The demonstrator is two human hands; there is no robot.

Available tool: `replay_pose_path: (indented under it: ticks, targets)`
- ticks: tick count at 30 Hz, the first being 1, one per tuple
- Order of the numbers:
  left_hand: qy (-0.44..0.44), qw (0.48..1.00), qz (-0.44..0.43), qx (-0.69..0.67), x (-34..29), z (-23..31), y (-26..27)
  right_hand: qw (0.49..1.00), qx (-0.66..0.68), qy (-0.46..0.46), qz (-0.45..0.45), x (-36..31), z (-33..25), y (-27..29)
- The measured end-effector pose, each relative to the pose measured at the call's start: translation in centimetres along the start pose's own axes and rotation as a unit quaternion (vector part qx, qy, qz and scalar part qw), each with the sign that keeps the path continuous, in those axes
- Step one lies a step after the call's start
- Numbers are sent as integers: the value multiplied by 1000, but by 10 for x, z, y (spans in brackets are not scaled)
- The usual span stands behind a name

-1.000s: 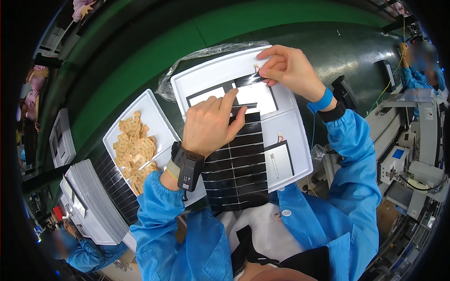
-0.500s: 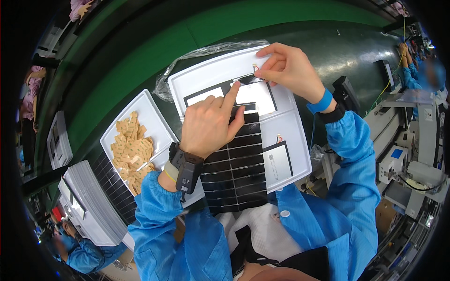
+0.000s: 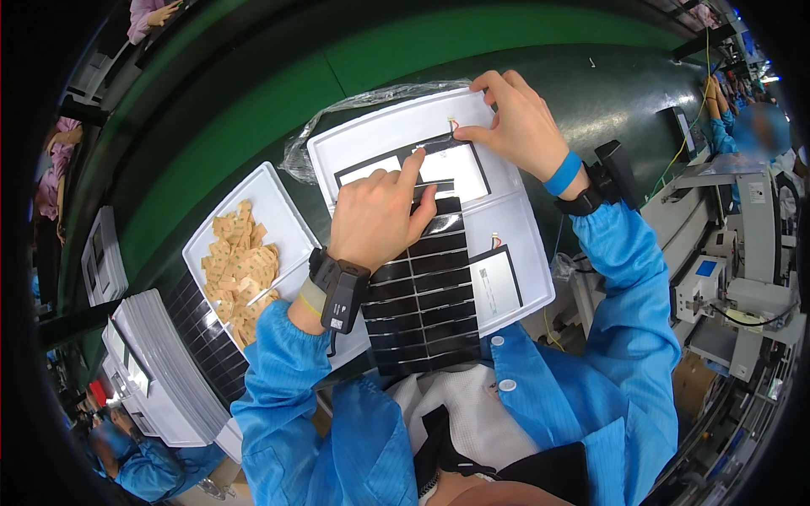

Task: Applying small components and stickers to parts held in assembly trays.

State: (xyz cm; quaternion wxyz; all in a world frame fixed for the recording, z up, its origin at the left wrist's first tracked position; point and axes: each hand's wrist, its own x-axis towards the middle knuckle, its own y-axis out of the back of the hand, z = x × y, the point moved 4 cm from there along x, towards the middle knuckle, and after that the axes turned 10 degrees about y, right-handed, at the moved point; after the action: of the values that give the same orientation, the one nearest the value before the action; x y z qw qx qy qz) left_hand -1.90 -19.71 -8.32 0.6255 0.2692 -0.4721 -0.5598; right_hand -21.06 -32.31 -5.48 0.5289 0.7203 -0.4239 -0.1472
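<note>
A flat white pouch battery (image 3: 460,173) with a black border and a small wired connector (image 3: 453,126) lies in the upper part of a white plastic tray (image 3: 354,143). My left hand (image 3: 375,215) rests over it, index finger stretched onto the black upper border, thumb apart; its other fingers are partly curled. My right hand (image 3: 527,126) is open at the battery's upper right, thumb beside the wires and fingertips at the tray's far rim. Below my left hand lies a sheet of black strips (image 3: 422,295). Another battery (image 3: 496,282) sits to its right.
At left, a white tray (image 3: 291,211) holds a heap of tan paper pieces (image 3: 240,270). Stacked white trays (image 3: 173,371) stand farther left. Clear plastic film (image 3: 295,160) lies behind the tray. Grey equipment (image 3: 717,278) stands at right; other people are at the edges.
My right hand has opened from a pinch near the connector wires, its fingers spreading toward the tray rim. My left index finger stays on the battery's border, having shifted slightly left.
</note>
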Motion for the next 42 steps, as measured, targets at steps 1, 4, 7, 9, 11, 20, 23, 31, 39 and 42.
replay_pose_path:
  ticks: [1,4,7,9,11,20,23,31,39,42]
  targets:
    - [-1,1000,5,0,0,0,1,999,26,16,-15,-2,1,2]
    - [0,1000,4,5,-1,-1,1,985,-25,166,-39,-19,-19,-5]
    - [-5,1000,-3,23,0,2,2,957,-95,264,-72,-46,-25,-18]
    - [-11,1000,1,21,-1,4,5,954,-179,235,-51,-54,-18,-5]
    - [-16,1000,6,21,-3,4,7,957,-165,234,-42,-62,-23,3]
    - [-3,988,71,-135,-39,34,84,904,412,84,74,-80,-107,20]
    - [21,981,93,-170,-70,25,114,919,354,106,136,-97,-131,26]
    - [163,898,101,-396,-145,-3,141,920,367,98,99,-114,-180,28]
    - [101,934,95,-330,-148,19,142,969,111,166,146,-142,-237,54]
    - [67,944,56,-318,-146,35,131,937,289,87,174,-157,-226,49]
